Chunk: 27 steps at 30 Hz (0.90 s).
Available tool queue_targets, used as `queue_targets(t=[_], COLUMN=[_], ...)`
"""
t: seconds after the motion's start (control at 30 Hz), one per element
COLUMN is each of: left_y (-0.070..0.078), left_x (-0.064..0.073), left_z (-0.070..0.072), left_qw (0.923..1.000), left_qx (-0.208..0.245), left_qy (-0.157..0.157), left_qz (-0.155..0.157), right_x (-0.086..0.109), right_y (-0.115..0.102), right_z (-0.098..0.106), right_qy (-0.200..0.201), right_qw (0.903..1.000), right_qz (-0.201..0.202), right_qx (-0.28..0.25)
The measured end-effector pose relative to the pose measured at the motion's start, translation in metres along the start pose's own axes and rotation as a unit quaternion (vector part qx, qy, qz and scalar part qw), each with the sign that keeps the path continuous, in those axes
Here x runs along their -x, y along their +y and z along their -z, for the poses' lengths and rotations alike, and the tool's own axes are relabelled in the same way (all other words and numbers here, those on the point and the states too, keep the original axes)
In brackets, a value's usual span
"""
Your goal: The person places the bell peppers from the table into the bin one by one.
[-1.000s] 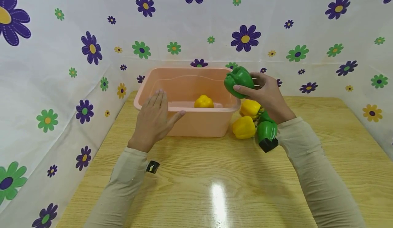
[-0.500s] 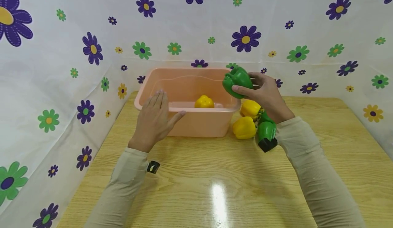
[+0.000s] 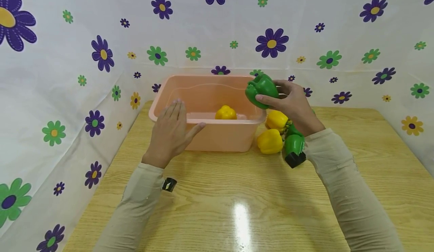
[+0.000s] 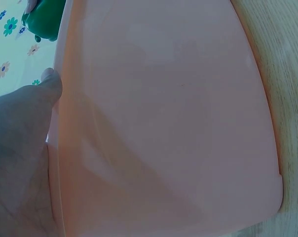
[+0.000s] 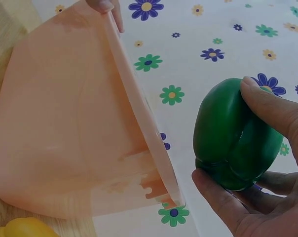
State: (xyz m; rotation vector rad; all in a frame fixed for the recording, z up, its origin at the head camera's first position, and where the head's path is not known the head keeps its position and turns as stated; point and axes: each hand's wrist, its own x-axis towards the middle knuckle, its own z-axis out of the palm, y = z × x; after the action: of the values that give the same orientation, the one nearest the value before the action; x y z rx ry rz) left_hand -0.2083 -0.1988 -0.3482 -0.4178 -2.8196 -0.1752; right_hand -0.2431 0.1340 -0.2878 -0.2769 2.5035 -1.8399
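Note:
My right hand grips a green bell pepper, thumb on the near side and fingers behind, above the right end of a peach plastic bin. In the right wrist view, thumb and fingers wrap the pepper's sides and its lobed end faces the camera. My left hand rests on the bin's front rim at the left, fingers straight and thumb spread along the rim; the left wrist view has the thumb at that rim. Inside the bin sits one yellow bell pepper.
Right of the bin lie two yellow bell peppers, one in front and one behind. A green bell pepper lies beside them, with more green partly hidden by the right wrist. The wooden table meets a flower-printed cloth behind.
My right hand has drifted slightly left with the green bell pepper, a little further over the bin. My left hand has stayed in place on the rim.

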Motion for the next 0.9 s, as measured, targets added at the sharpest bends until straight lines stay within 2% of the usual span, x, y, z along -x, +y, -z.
queue_targets(t=[0.6,0.9], left_y=[0.0005,0.0005], left_x=[0.0008,0.0006], left_z=[0.0003,0.0011], left_qw=[1.0,1.0], left_qx=[0.0,-0.002], left_qy=[-0.002,-0.001], left_qz=[0.003,0.001], right_x=[-0.0006,-0.0004], right_y=[0.0009,0.0001], right_z=[-0.0016,0.0014], right_qy=[-0.003,-0.001], right_qw=[1.0,0.9999], right_qz=[0.0,-0.006], right_qx=[0.002,-0.016])
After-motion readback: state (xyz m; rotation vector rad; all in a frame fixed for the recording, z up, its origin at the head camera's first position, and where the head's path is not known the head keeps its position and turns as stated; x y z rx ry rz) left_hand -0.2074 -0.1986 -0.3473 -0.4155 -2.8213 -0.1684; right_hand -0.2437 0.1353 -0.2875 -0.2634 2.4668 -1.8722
